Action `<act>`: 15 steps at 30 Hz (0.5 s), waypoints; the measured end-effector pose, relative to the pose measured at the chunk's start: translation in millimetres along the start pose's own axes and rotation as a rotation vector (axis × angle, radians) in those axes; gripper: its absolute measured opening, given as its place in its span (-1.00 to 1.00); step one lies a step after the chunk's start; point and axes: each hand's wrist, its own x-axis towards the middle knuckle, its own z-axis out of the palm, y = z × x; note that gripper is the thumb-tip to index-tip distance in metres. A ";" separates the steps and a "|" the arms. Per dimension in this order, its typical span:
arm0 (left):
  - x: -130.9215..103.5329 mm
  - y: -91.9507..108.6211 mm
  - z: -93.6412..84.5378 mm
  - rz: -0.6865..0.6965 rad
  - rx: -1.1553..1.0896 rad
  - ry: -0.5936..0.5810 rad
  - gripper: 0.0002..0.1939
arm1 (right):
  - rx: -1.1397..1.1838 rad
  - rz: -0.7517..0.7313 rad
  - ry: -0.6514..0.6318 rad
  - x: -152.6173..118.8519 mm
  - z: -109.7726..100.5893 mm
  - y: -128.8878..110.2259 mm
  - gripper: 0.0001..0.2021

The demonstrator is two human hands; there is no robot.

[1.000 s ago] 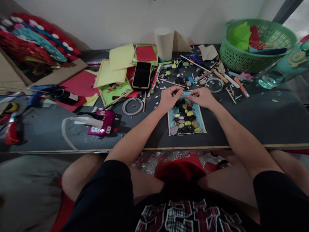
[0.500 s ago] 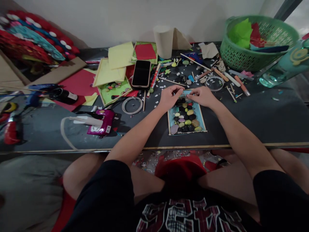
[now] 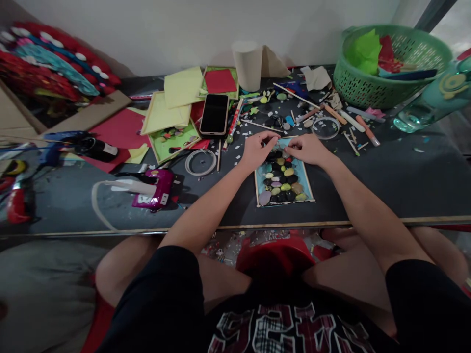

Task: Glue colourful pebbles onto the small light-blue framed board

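Note:
On the dark table lies a small blue panel (image 3: 304, 177) edged with thin wooden sticks and covered with black, yellow, grey and brown pebbles (image 3: 289, 172). My left hand (image 3: 257, 148) is at its upper left corner, thumb and finger pinched at the end of a thin wooden stick (image 3: 289, 137) along the far edge. My right hand (image 3: 309, 148) is over the upper right corner with its fingers curled in and the fingertips low on the panel. What those fingertips hold, if anything, is too small to make out.
Left of the panel are a phone (image 3: 214, 115), a tape ring (image 3: 200, 162), a purple power socket (image 3: 154, 189) and a glue gun (image 3: 53, 147). Behind stand a white paper roll (image 3: 247, 66) and a green basket (image 3: 390, 86). A bottle (image 3: 434, 100) stands right. Sticks and paper scraps lie scattered.
The camera view has shifted very slightly. Both hands stay at the panel's far edge, and the right fingers have moved only a little.

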 end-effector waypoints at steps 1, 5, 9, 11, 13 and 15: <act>0.1 -0.1 0.1 -0.006 0.006 -0.002 -0.73 | -0.004 -0.005 -0.001 0.0 0.1 0.1 -0.73; 0.5 -0.6 0.8 -0.012 0.008 -0.003 -0.74 | -0.016 0.002 -0.004 0.8 1.9 1.3 -0.72; 0.3 -0.9 1.0 -0.008 -0.010 -0.004 -0.71 | -0.030 0.000 -0.001 0.7 2.8 1.0 -0.75; 0.1 -0.9 0.9 -0.005 -0.023 -0.004 -0.69 | -0.030 0.006 -0.003 0.2 2.4 0.3 -0.75; -0.2 -0.9 0.8 -0.007 -0.028 -0.005 -0.68 | -0.023 0.009 -0.012 0.0 1.9 -0.1 -0.75; -0.3 -0.9 0.6 -0.013 -0.019 -0.011 -0.67 | -0.021 0.004 -0.018 0.1 1.6 0.1 -0.74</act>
